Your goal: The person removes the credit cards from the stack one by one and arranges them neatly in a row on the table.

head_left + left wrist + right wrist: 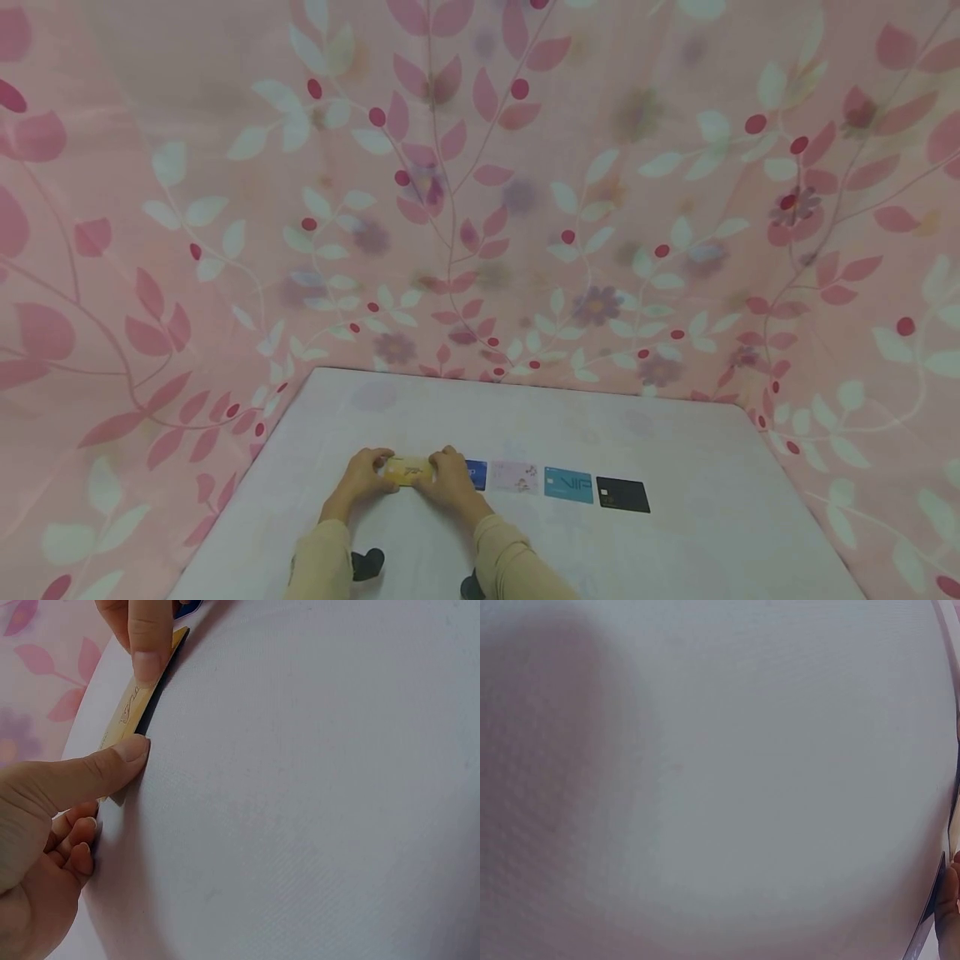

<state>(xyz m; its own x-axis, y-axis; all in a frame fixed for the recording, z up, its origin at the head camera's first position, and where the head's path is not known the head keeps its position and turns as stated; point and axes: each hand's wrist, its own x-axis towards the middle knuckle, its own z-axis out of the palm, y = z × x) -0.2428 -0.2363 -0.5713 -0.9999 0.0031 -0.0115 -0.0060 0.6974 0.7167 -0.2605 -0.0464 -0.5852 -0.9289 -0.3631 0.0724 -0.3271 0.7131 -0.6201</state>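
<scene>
A gold-yellow card (410,472) is at the left end of a row of cards on the white table. My left hand (366,475) pinches its left end, the thumb on the near edge in the left wrist view. At its other end, my right hand (451,478) holds it with thumb and fingers. Close by that hand is a blue card (477,475), partly covered by it. Farther right lie a pale floral card (514,477), a teal VIP card (569,485) and a black card (623,494). Only some fingertips (949,907) show in the right wrist view.
The white tabletop (712,458) extends around the cards. Pink floral cloth (480,208) hangs behind and at both sides. A black device (367,565) sits at the left wrist, and another dark piece (471,586) at the right.
</scene>
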